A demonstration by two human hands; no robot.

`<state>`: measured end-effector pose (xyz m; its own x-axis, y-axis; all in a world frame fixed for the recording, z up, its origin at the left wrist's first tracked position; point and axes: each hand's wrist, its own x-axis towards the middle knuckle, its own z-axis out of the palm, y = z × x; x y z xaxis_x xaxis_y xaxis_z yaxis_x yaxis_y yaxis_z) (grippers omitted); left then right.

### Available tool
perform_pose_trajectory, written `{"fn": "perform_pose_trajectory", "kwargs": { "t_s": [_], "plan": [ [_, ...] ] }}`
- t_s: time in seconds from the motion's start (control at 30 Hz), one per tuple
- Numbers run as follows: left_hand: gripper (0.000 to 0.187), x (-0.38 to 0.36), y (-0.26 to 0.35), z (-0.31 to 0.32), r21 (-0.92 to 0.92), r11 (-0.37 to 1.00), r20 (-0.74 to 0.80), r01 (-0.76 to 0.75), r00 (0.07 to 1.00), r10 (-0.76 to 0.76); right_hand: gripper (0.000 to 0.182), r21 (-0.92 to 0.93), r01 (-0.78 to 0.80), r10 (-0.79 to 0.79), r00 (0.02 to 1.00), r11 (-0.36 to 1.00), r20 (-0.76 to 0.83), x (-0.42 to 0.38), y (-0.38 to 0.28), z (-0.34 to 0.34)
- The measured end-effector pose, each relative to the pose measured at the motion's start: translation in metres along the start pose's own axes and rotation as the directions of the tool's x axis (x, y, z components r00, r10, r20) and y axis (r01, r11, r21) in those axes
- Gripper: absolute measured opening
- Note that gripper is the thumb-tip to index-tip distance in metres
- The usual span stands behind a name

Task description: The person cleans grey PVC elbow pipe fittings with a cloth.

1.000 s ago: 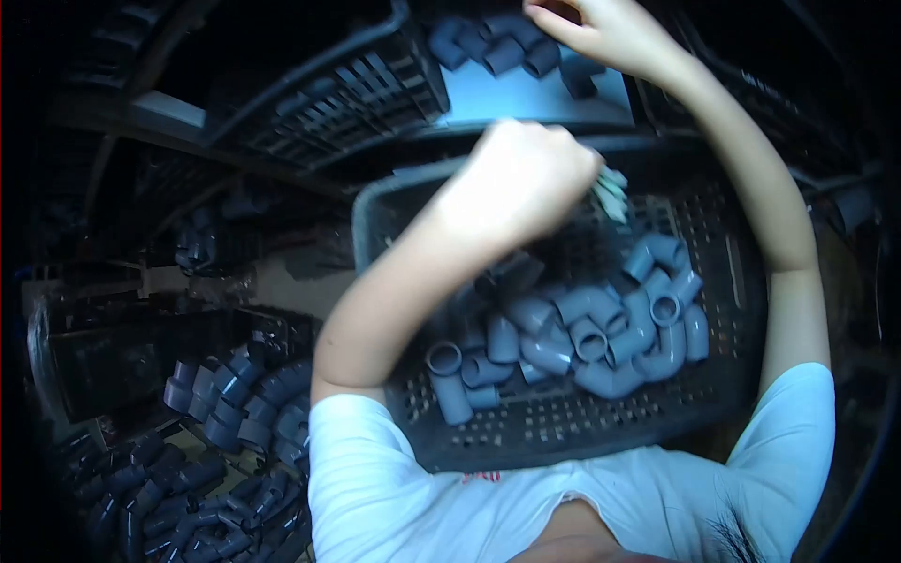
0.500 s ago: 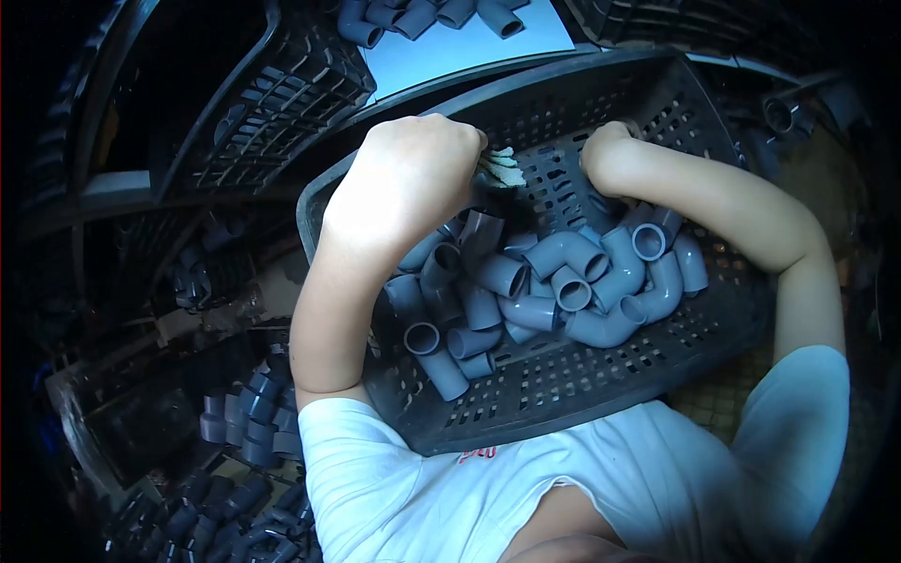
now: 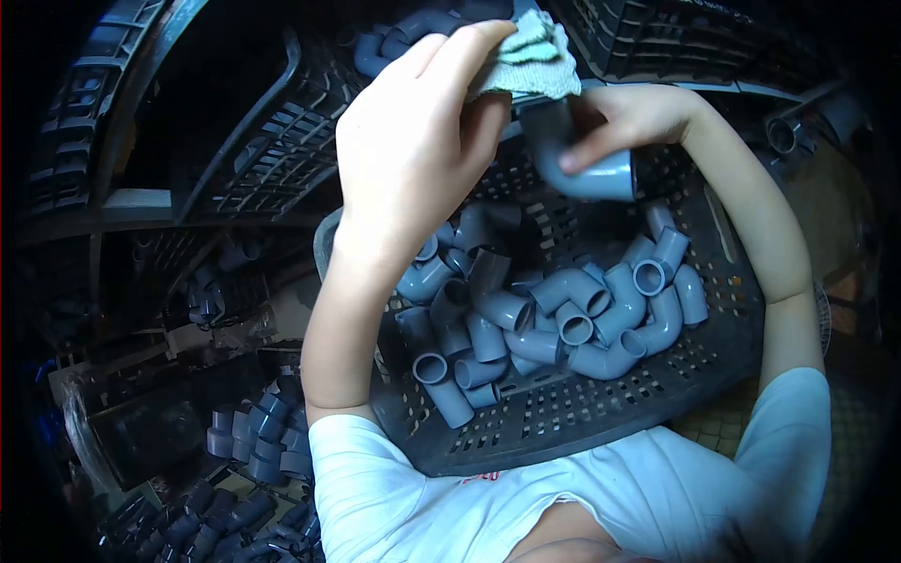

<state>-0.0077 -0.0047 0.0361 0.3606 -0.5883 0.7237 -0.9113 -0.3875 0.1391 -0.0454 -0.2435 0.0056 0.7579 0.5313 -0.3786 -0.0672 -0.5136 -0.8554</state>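
My left hand (image 3: 413, 131) is closed on a folded pale green cloth (image 3: 535, 70), raised over the far side of the crate. In my right hand (image 3: 643, 117) is a grey pipe elbow (image 3: 601, 178), gripped with the thumb along its bend. The elbow's upper end reaches up to the cloth; whether the cloth goes inside it is hidden. Below both hands is a black perforated plastic crate (image 3: 526, 436), close against my body. Loose grey elbows (image 3: 577, 291) lie heaped inside it, pointing various ways.
Black slatted crates stand beyond at the left (image 3: 272, 141) and right (image 3: 648, 47). More grey elbows (image 3: 422, 28) lie at the top, partly behind my left hand. Further heaps of grey fittings (image 3: 263, 436) sit low on the left.
Both hands have risen and come together. My right hand, earlier down at the crate's far side, now shows an elbow in its grip. More of the cloth shows.
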Motion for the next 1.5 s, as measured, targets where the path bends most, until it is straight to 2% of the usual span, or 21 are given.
{"fn": "perform_pose_trajectory", "kwargs": {
  "t_s": [0.07,0.1,0.13,0.2,0.23,0.33,0.4,0.53,0.57,0.73,0.9,0.97,1.0,1.07,1.2,1.27,1.33,1.37,1.4,1.47,1.5],
  "plan": [
    [0.044,0.000,-0.007,0.007,-0.011,1.000,-0.059,-0.011,0.998,0.010,0.066,0.441,0.086,-0.053,0.995,0.893,-0.087,0.005,0.001,0.005],
    [0.046,0.000,-0.011,0.010,-0.002,1.000,-0.065,-0.019,0.998,0.018,0.064,0.525,0.245,-0.116,0.957,0.815,-0.266,0.011,0.004,0.013],
    [0.047,-0.002,-0.014,0.015,0.007,1.000,-0.071,-0.024,0.997,0.024,0.071,0.565,0.198,-0.102,0.975,0.801,-0.198,0.013,0.002,0.003],
    [0.052,-0.007,-0.015,0.025,0.036,0.999,0.047,-0.021,0.999,0.019,0.074,0.691,0.201,-0.041,0.970,0.695,-0.241,0.025,-0.001,0.006],
    [0.053,-0.006,-0.012,0.028,0.083,0.995,0.068,-0.048,0.997,0.043,0.074,0.667,0.259,-0.121,0.962,0.699,-0.246,0.032,0.000,0.007],
    [0.055,-0.004,-0.021,0.038,0.186,0.977,0.062,-0.108,0.993,0.098,0.074,0.695,0.306,-0.122,0.945,0.651,-0.302,0.040,-0.001,0.012],
    [0.056,-0.004,-0.029,0.041,0.159,0.987,-0.015,-0.036,0.999,0.039,0.074,0.705,0.284,-0.026,0.935,0.650,-0.353,0.039,-0.012,0.016],
    [0.056,-0.014,-0.032,0.041,0.133,0.991,-0.088,-0.010,0.996,0.022,0.067,0.739,0.247,-0.066,0.962,0.627,-0.265,0.055,-0.023,-0.006],
    [0.056,-0.018,-0.034,0.041,0.164,0.986,-0.084,-0.007,0.996,0.021,0.065,0.773,0.295,0.025,0.928,0.561,-0.372,0.066,-0.031,-0.005],
    [0.051,-0.017,-0.057,0.041,0.280,0.957,0.031,0.071,0.996,-0.083,0.067,0.737,0.169,-0.061,0.983,0.655,-0.171,0.105,-0.002,-0.010],
    [0.051,0.002,-0.066,0.063,0.256,0.966,-0.053,0.033,0.998,-0.020,0.069,0.851,0.113,0.083,0.980,0.512,-0.180,0.097,0.010,-0.013],
    [0.049,-0.010,-0.060,0.064,0.219,0.975,0.082,0.029,0.995,-0.048,0.072,0.885,0.095,0.206,0.956,0.456,-0.209,0.100,0.014,-0.018],
    [0.051,-0.016,-0.057,0.062,0.186,0.982,0.174,0.037,0.982,-0.070,0.072,0.899,0.173,0.356,0.875,0.402,-0.328,0.101,0.006,-0.012],
    [0.054,-0.020,-0.063,0.062,0.128,0.990,0.189,0.065,0.978,-0.089,0.075,0.864,0.156,0.314,0.888,0.479,-0.335,0.106,0.023,-0.020],
    [0.051,-0.003,-0.079,0.063,0.093,0.979,0.037,0.181,0.982,-0.185,0.077,0.798,0.112,0.000,0.990,0.592,-0.139,0.094,0.011,-0.013],
    [0.052,-0.005,-0.072,0.068,0.067,0.979,0.018,0.190,0.981,-0.192,0.077,0.775,0.184,0.015,0.970,0.605,-0.243,0.094,0.013,-0.012],
    [0.053,-0.017,-0.064,0.065,0.062,0.989,0.108,0.134,0.984,-0.140,0.074,0.824,0.150,0.283,0.893,0.546,-0.349,0.092,0.007,-0.011],
    [0.054,-0.022,-0.062,0.063,0.065,0.995,0.189,0.079,0.978,-0.090,0.070,0.806,0.227,0.357,0.808,0.547,-0.469,0.102,0.017,-0.012],
    [0.054,-0.022,-0.061,0.061,0.065,0.995,0.199,0.079,0.976,-0.091,0.066,0.808,0.206,0.362,0.813,0.552,-0.455,0.099,0.011,-0.012],
    [0.055,-0.018,-0.060,0.059,0.117,0.988,0.092,0.098,0.990,-0.109,0.066,0.752,0.136,0.135,0.949,0.645,-0.287,0.096,0.008,-0.012],
    [0.055,-0.018,-0.064,0.061,0.083,0.988,0.025,0.129,0.991,-0.131,0.069,0.756,0.130,0.099,0.963,0.641,-0.250,0.097,0.008,-0.009]
  ]
}}
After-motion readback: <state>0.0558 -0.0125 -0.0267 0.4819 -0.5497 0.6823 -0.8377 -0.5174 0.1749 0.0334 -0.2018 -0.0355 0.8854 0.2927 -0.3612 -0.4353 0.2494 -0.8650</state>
